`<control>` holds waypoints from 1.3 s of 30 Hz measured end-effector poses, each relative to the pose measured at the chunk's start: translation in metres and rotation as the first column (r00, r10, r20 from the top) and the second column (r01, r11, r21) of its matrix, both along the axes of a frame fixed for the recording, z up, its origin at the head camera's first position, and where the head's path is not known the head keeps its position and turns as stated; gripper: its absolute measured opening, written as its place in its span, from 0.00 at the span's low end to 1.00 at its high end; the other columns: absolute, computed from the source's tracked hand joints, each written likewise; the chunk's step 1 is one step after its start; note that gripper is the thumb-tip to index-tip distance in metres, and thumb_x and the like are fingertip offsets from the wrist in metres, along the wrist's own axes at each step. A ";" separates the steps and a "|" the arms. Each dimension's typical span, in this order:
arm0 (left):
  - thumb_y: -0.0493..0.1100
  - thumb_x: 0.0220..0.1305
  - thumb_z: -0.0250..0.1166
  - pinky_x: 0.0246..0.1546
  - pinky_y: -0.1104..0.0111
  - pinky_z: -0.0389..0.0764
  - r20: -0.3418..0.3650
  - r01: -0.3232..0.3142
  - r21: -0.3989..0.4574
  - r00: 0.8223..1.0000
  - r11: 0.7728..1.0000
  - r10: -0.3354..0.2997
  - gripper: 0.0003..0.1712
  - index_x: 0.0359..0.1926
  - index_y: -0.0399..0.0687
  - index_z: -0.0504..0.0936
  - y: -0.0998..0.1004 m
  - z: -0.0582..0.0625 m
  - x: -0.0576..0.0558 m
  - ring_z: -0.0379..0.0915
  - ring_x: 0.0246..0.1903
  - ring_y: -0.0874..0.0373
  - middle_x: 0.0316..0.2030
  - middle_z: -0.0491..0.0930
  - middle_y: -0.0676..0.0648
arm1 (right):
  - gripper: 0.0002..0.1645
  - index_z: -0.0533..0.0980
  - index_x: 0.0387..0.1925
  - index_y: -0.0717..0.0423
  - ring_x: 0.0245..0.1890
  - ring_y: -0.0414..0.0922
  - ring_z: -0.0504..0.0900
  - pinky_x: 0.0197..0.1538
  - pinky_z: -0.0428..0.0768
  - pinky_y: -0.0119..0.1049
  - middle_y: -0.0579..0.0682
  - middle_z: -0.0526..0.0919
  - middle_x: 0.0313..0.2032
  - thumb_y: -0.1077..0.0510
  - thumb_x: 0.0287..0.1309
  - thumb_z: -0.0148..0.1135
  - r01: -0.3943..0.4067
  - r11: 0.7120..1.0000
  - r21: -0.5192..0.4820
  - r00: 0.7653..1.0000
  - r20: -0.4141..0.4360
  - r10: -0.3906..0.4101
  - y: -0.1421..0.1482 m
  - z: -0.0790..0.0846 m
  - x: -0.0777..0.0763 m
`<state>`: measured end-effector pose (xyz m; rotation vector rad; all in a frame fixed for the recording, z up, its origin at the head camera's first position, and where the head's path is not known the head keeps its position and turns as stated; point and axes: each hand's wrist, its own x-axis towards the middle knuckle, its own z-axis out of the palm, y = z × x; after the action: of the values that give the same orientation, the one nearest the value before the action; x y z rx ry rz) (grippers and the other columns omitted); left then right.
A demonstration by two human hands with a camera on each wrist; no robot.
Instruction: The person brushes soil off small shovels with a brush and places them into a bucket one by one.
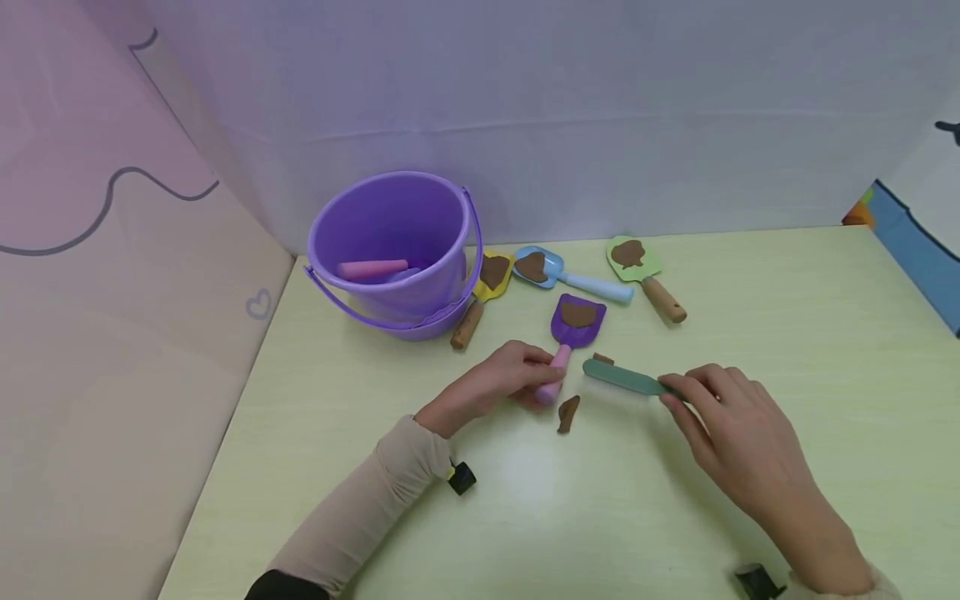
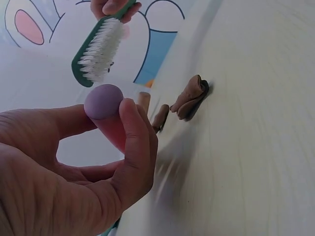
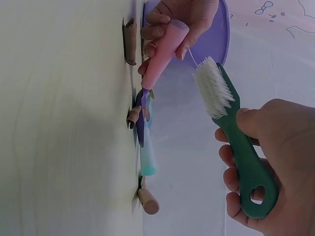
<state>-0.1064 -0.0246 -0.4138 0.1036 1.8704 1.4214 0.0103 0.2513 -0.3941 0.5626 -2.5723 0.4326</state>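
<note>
My left hand (image 1: 517,372) grips the pink handle (image 2: 110,130) of a small toy shovel with a purple blade (image 1: 590,333). A flat brown patch (image 1: 578,314) lies on that blade. In my right hand (image 1: 738,437) is a green scrub brush (image 3: 248,160), held by its handle with the white bristles (image 3: 212,88) facing the shovel side. In the head view, the brush head is just right of the pink handle. Close by on the table lie two curled brown pieces, one (image 1: 568,414) below the handle and another (image 1: 603,359) partly behind the brush.
A purple bucket (image 1: 390,308) stands at the back left with a pink-handled item (image 1: 371,268) inside. Along the back lie a yellow shovel (image 1: 496,287), a light blue shovel (image 1: 597,287) and a green shovel (image 1: 651,265), each with a brown patch. A printed cloth wall (image 1: 570,167) rises behind.
</note>
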 end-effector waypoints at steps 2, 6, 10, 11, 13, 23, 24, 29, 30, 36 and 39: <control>0.44 0.73 0.66 0.36 0.70 0.87 0.007 -0.004 0.017 1.000 1.000 0.004 0.26 0.65 0.34 0.78 -0.001 0.001 0.002 0.81 0.36 0.59 0.46 0.83 0.45 | 0.42 0.84 0.48 0.55 0.35 0.49 0.78 0.34 0.72 0.44 0.50 0.82 0.37 0.31 0.79 0.30 -0.005 1.000 -0.003 1.000 -0.010 0.005 0.000 0.000 -0.002; 0.45 0.72 0.67 0.38 0.70 0.87 0.009 0.001 0.039 1.000 0.999 -0.001 0.26 0.65 0.35 0.78 -0.004 0.005 0.010 0.81 0.38 0.59 0.51 0.85 0.42 | 0.40 0.84 0.48 0.55 0.35 0.49 0.77 0.33 0.72 0.44 0.50 0.82 0.36 0.32 0.80 0.34 -0.013 1.000 -0.013 0.999 -0.035 0.013 -0.001 0.000 -0.004; 0.44 0.71 0.67 0.38 0.71 0.86 0.024 0.010 0.056 1.000 0.998 -0.011 0.27 0.66 0.35 0.77 -0.008 0.009 0.018 0.80 0.41 0.58 0.55 0.84 0.40 | 0.39 0.84 0.48 0.55 0.35 0.49 0.76 0.34 0.71 0.44 0.50 0.82 0.36 0.33 0.81 0.36 -0.014 1.000 -0.019 0.999 -0.048 0.013 -0.003 0.000 -0.007; 0.43 0.71 0.67 0.39 0.71 0.86 0.032 0.013 0.063 0.999 0.998 -0.015 0.28 0.67 0.34 0.76 -0.009 0.010 0.020 0.80 0.41 0.58 0.56 0.83 0.40 | 0.39 0.84 0.48 0.55 0.35 0.49 0.76 0.34 0.71 0.43 0.50 0.82 0.36 0.32 0.81 0.36 -0.014 1.000 -0.019 0.999 -0.049 0.013 -0.003 0.000 -0.008; 0.42 0.71 0.66 0.40 0.70 0.87 0.051 0.014 0.082 0.999 0.997 -0.018 0.28 0.67 0.33 0.74 -0.010 0.011 0.025 0.81 0.41 0.58 0.56 0.84 0.39 | 0.39 0.84 0.48 0.56 0.34 0.48 0.75 0.33 0.71 0.43 0.51 0.81 0.36 0.33 0.81 0.36 -0.016 1.000 -0.019 0.998 -0.054 0.014 -0.003 0.000 -0.009; 0.41 0.71 0.67 0.39 0.69 0.87 0.083 0.000 0.124 0.997 0.992 -0.010 0.27 0.65 0.34 0.73 -0.015 0.022 0.048 0.82 0.39 0.60 0.54 0.87 0.37 | 0.39 0.84 0.47 0.56 0.35 0.49 0.76 0.34 0.71 0.43 0.51 0.82 0.36 0.32 0.80 0.36 -0.034 0.999 -0.026 0.998 -0.053 0.033 -0.009 0.002 -0.015; 0.41 0.71 0.67 0.39 0.69 0.87 0.089 -0.008 0.131 0.996 0.991 -0.004 0.26 0.65 0.34 0.73 -0.015 0.023 0.051 0.82 0.40 0.59 0.54 0.87 0.37 | 0.39 0.84 0.47 0.56 0.35 0.49 0.76 0.34 0.72 0.43 0.51 0.82 0.36 0.32 0.80 0.36 -0.039 0.999 -0.025 0.998 -0.051 0.037 -0.010 0.003 -0.017; 0.44 0.71 0.68 0.41 0.68 0.87 0.111 -0.031 0.152 0.994 0.988 0.014 0.27 0.65 0.38 0.71 -0.017 0.027 0.062 0.83 0.41 0.58 0.51 0.89 0.40 | 0.40 0.84 0.46 0.56 0.34 0.49 0.76 0.34 0.72 0.42 0.52 0.81 0.36 0.32 0.80 0.35 -0.065 0.998 -0.019 0.997 -0.048 0.064 -0.015 0.004 -0.022; 0.44 0.72 0.68 0.41 0.68 0.87 0.115 -0.035 0.156 0.993 0.987 0.017 0.28 0.65 0.38 0.70 -0.017 0.027 0.064 0.84 0.41 0.58 0.50 0.89 0.40 | 0.40 0.84 0.46 0.56 0.34 0.49 0.76 0.34 0.72 0.42 0.52 0.81 0.36 0.32 0.80 0.35 -0.070 0.997 -0.017 0.996 -0.047 0.069 -0.016 0.004 -0.023; 0.41 0.71 0.68 0.42 0.65 0.88 0.139 -0.065 0.189 0.990 0.980 0.039 0.30 0.67 0.37 0.68 -0.018 0.031 0.075 0.85 0.41 0.56 0.50 0.88 0.39 | 0.41 0.84 0.46 0.56 0.35 0.48 0.75 0.33 0.71 0.41 0.51 0.82 0.36 0.32 0.79 0.34 -0.096 0.995 -0.011 0.995 -0.027 0.096 -0.021 0.003 -0.028; 0.40 0.70 0.69 0.42 0.64 0.89 0.145 -0.075 0.198 0.988 0.977 0.047 0.31 0.68 0.37 0.68 -0.018 0.033 0.078 0.86 0.41 0.56 0.49 0.87 0.40 | 0.41 0.84 0.46 0.55 0.35 0.48 0.75 0.33 0.72 0.40 0.51 0.82 0.36 0.31 0.79 0.33 -0.101 0.995 -0.005 0.995 -0.017 0.101 -0.022 0.002 -0.029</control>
<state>-0.0279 -0.0428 -0.3805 0.0455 1.6245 1.6172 -0.0186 0.2293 -0.3919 0.6932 -2.5335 0.4677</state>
